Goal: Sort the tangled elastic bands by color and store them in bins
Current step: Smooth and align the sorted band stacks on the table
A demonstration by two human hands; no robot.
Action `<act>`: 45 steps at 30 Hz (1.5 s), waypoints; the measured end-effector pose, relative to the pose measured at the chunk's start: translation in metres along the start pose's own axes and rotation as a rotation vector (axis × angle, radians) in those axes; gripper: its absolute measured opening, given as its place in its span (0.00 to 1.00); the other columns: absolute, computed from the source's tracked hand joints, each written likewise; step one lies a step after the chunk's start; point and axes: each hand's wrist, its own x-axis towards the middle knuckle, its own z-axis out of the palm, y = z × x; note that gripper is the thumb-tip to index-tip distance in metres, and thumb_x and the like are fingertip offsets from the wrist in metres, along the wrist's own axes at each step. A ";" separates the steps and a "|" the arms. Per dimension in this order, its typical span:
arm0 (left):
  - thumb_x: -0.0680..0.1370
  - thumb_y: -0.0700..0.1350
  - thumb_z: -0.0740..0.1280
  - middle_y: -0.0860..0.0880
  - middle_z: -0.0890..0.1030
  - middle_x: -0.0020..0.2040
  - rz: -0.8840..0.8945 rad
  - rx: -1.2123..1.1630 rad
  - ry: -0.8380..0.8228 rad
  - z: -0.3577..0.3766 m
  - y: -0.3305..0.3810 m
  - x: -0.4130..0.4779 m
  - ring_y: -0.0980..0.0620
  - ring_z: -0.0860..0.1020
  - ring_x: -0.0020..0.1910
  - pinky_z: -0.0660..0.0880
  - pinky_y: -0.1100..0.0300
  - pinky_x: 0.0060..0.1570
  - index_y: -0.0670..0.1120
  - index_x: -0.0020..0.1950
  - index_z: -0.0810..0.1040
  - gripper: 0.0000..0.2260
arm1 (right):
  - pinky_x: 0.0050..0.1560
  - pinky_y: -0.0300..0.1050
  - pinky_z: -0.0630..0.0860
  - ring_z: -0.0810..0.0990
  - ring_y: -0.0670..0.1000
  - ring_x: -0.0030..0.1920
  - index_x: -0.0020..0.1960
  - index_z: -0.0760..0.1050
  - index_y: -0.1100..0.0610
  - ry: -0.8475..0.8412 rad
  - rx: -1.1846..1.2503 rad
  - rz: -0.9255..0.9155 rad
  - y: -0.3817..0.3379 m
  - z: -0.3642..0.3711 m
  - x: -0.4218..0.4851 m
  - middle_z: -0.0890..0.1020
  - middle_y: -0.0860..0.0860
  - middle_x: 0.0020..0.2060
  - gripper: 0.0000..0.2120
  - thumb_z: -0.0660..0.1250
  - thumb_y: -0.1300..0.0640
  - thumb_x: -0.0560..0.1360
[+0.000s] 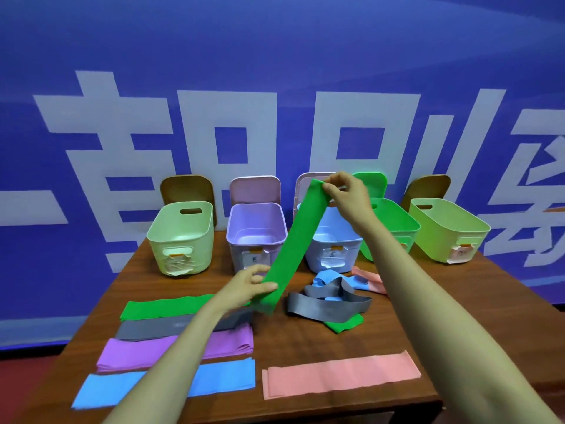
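Green band (293, 240) aloft above table (290, 344)

Held green band (293, 240): pulled straight, slanting; top end pinched in my right hand (345, 191), low end pinched in my left hand (244, 289).

Flat, stacked in column at left: flat green band (165, 306), flat gray band (153, 328), purple band (128, 353), flat blue band (226, 374).

Flat pink band (339, 376) at front right.

Mid-table tangle: gray loop (327, 307) over blue, green, pink pieces.

Back row, open: pale green bin (198, 252), lilac bin (238, 255), light blue bin (318, 258), green bin (397, 231), lime bin (440, 240).
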 end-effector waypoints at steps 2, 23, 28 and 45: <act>0.74 0.36 0.70 0.50 0.85 0.42 -0.052 0.051 0.034 -0.019 -0.012 -0.006 0.53 0.82 0.40 0.77 0.63 0.40 0.46 0.56 0.75 0.13 | 0.34 0.37 0.78 0.76 0.52 0.40 0.44 0.73 0.58 0.008 -0.021 0.038 0.016 0.007 -0.003 0.75 0.47 0.36 0.04 0.63 0.64 0.77; 0.73 0.33 0.70 0.43 0.76 0.47 -0.302 -0.107 0.865 -0.196 -0.104 -0.052 0.51 0.77 0.39 0.79 0.64 0.32 0.43 0.55 0.71 0.15 | 0.40 0.42 0.68 0.76 0.51 0.38 0.42 0.76 0.55 -0.339 -0.341 0.284 0.153 0.159 -0.103 0.80 0.53 0.37 0.05 0.67 0.64 0.72; 0.71 0.36 0.73 0.40 0.76 0.47 -0.282 0.159 1.042 -0.228 -0.111 -0.046 0.42 0.77 0.47 0.72 0.55 0.47 0.39 0.58 0.73 0.18 | 0.40 0.43 0.70 0.77 0.50 0.38 0.40 0.75 0.52 -0.344 -0.317 0.281 0.149 0.201 -0.099 0.80 0.51 0.35 0.06 0.68 0.62 0.71; 0.72 0.37 0.72 0.39 0.80 0.49 -0.372 0.450 0.987 -0.245 -0.139 -0.035 0.42 0.77 0.52 0.69 0.56 0.49 0.38 0.58 0.74 0.16 | 0.42 0.44 0.68 0.77 0.56 0.45 0.44 0.76 0.55 -0.461 -0.521 0.321 0.172 0.237 -0.100 0.77 0.51 0.40 0.02 0.67 0.60 0.72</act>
